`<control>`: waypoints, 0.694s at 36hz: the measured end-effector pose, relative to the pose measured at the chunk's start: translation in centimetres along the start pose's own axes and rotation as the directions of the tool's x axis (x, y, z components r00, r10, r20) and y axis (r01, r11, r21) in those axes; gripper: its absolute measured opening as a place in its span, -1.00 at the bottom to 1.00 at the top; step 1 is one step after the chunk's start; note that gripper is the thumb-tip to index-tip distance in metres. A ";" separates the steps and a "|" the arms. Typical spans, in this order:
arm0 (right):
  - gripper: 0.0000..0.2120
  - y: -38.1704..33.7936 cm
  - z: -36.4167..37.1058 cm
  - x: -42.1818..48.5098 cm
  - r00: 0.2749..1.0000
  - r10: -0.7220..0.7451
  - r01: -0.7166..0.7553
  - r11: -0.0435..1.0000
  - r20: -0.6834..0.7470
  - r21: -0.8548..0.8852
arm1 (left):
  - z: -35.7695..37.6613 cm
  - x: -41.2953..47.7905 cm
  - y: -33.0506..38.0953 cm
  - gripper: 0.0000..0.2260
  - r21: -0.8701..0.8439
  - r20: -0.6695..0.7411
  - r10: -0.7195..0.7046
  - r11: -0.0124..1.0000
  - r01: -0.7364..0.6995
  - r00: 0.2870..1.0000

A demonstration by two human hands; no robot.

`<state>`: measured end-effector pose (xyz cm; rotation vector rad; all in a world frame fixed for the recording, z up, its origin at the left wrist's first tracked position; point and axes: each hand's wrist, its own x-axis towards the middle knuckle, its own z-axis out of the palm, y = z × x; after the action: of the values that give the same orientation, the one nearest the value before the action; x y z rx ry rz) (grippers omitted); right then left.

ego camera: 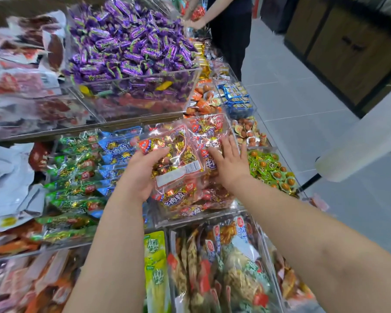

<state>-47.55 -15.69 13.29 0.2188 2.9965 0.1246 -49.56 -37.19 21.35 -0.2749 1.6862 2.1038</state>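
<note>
Red-trimmed bag point(174, 159) of gold-wrapped sweets is held just above its clear bin point(212, 213), label side up. The left hand point(142, 175) curls under its near edge with the thumb on top, probably to slot it back among its kind. The right hand point(229, 163) lies flat, fingers straight, on the pile of matching red bags point(203, 129), seemingly levelling a place for it. Green and blue bags point(77, 172) fill the bin to the left. Farther back, purple-wrapped candies point(131, 41) heap in a raised bin, and another person point(230, 30) handles stock at the far end
</note>
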 end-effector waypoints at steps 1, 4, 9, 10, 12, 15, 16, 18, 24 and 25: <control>-0.13 0.1 0.0 0.4 1.000 -0.003 0.003 1.000 0.016 -0.023 | 0.1 0.0 0.0 -0.84 0.000 0.003 0.004 1.000 -0.004 1.000; -0.03 0.6 0.3 1.0 1.000 -0.014 0.017 0.993 0.027 -0.113 | 0.2 0.0 -0.1 -0.85 0.018 0.029 0.016 1.000 -0.017 0.999; 0.11 0.3 0.0 1.6 1.000 0.001 0.005 0.978 0.027 -0.209 | 0.2 -0.4 -0.3 -0.82 0.093 0.082 0.014 0.995 -0.022 0.997; 0.14 0.3 -0.1 1.6 0.999 -0.004 0.011 0.979 0.035 -0.205 | 0.3 -0.4 -0.4 -0.82 0.110 0.089 0.012 0.994 -0.021 0.996; 0.21 0.5 -0.5 1.2 0.998 -0.025 0.034 0.985 0.057 -0.168 | 0.5 -0.5 -0.5 -0.84 0.140 0.093 0.007 0.990 -0.020 0.996; 0.25 1.4 -1.1 0.3 0.994 -0.076 0.080 0.996 0.083 -0.045 | 0.7 -0.6 -0.9 -0.86 0.246 0.095 0.033 0.968 -0.056 0.995; 0.22 1.9 -1.3 -0.2 0.992 -0.100 0.099 0.995 0.082 0.022 | 0.9 -0.7 -1.0 -0.82 0.286 0.102 0.039 0.956 -0.067 0.994; 0.05 3.2 -1.9 -1.0 0.992 -0.119 0.106 0.958 0.031 0.268 | 1.4 -1.0 -1.0 -0.64 0.328 0.113 0.047 0.941 -0.082 0.992; -0.69 5.0 -5.6 -3.4 0.987 0.097 -0.123 -0.070 0.129 0.990 | 4.0 -2.2 -0.6 -0.12 0.211 0.149 -0.018 0.977 -0.014 0.989; -0.78 5.0 -6.0 -3.9 0.979 0.000 -0.197 -0.232 0.202 0.953 | 4.3 -2.1 -0.8 -0.17 0.210 0.166 -0.031 0.978 -0.005 0.986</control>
<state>-43.86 -11.78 20.20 0.5479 1.9410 -2.2928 -46.88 -33.31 22.59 -0.0416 1.7798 1.8624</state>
